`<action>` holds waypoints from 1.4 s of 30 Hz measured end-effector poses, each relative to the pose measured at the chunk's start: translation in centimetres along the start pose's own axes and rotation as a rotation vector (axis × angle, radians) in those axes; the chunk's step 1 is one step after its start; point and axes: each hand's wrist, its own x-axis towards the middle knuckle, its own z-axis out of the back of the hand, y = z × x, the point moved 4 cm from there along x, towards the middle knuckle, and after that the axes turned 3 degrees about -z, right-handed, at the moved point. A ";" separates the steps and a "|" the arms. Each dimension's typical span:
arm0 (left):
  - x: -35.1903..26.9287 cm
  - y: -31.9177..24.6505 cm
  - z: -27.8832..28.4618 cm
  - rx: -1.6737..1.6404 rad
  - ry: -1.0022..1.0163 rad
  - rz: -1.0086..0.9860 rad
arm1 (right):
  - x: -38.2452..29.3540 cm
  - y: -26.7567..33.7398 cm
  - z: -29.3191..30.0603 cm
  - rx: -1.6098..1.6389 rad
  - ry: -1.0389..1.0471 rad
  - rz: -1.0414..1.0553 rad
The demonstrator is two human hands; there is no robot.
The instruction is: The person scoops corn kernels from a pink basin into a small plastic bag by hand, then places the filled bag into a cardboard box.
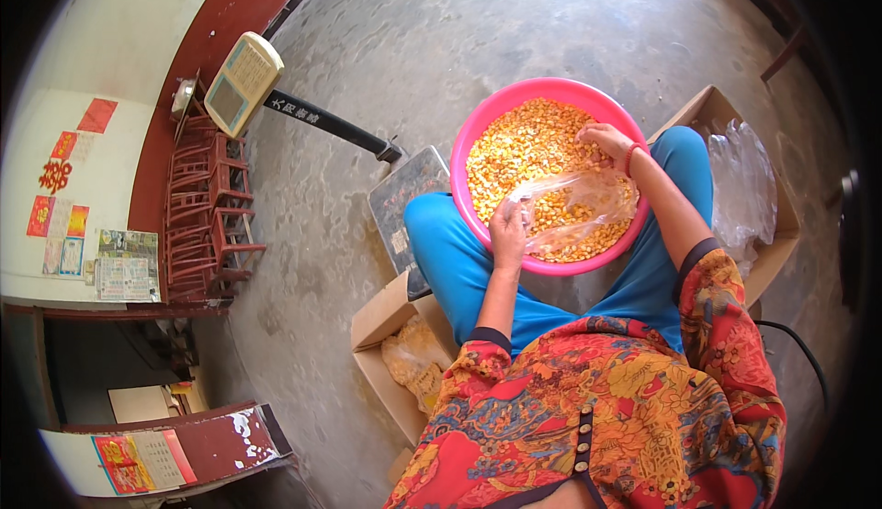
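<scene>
A pink plastic basin (468,123) full of yellow corn kernels (524,144) rests between my knees. My left hand (508,233) grips the edge of a clear plastic bag (610,195) at the basin's near side. The bag spreads over the corn, and kernels show through it; whether any lie inside, I cannot tell. Over the corn at the basin's right side is my right hand (605,142), with a red band on its wrist. Its fingers are curled down at the kernels, and what they hold is hidden.
Left of the basin stands a platform scale (406,192) with a raised display (244,85). A cardboard box (389,316) with filled bags (413,357) sits at my left. Another box (778,233) with clear plastic bags (741,185) stands at my right. Wooden chairs (207,213) line the wall.
</scene>
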 end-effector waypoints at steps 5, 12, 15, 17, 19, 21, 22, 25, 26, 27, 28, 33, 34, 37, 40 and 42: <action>0.5 0.6 0.3 0.007 0.009 -0.031 | -1.3 1.2 -0.5 0.358 0.185 0.076; 0.6 0.6 0.4 0.046 0.011 0.014 | -6.4 3.2 -6.3 0.259 0.698 0.312; 0.7 0.8 0.3 0.061 -0.018 -0.020 | -7.5 2.9 -7.8 -0.157 0.810 0.373; 0.6 0.7 0.3 0.053 -0.021 -0.003 | -7.5 2.7 -7.6 -0.152 0.745 0.383; 0.5 0.3 0.2 0.046 -0.024 0.011 | -6.5 3.4 -6.8 -0.060 0.720 0.478; 0.4 0.1 0.2 0.045 -0.011 0.033 | -6.0 3.7 -4.9 0.073 0.521 0.377; 0.4 0.2 0.3 0.046 -0.013 0.033 | -5.3 3.8 -4.2 0.109 0.435 0.404; 0.5 0.2 0.2 0.042 -0.011 0.013 | -2.1 2.6 -1.0 0.074 0.114 0.423; 0.5 0.2 0.2 0.027 -0.001 0.009 | -1.0 1.8 0.3 -0.126 -0.063 0.383; 0.5 0.3 0.2 0.015 0.007 0.006 | 0.3 0.6 0.6 -0.125 -0.063 0.383; 0.5 0.1 0.0 0.013 0.013 0.007 | 0.8 -0.1 1.2 -0.458 -0.293 0.461; 0.3 0.2 0.0 0.012 0.007 0.031 | 1.2 -1.8 -0.7 -1.066 -0.407 0.511; 0.3 0.2 0.1 0.013 0.005 0.031 | 1.1 -1.6 -1.1 -1.066 -0.406 0.512; 0.3 0.0 0.1 0.024 0.023 0.015 | 0.8 -1.5 -2.0 -1.064 -0.242 0.401; 0.2 0.0 0.0 0.000 0.015 0.035 | 0.5 -1.7 -2.3 -1.029 -0.153 0.342; 0.2 0.1 0.0 0.002 0.001 0.035 | 0.6 -1.6 -2.2 -0.929 -0.135 0.355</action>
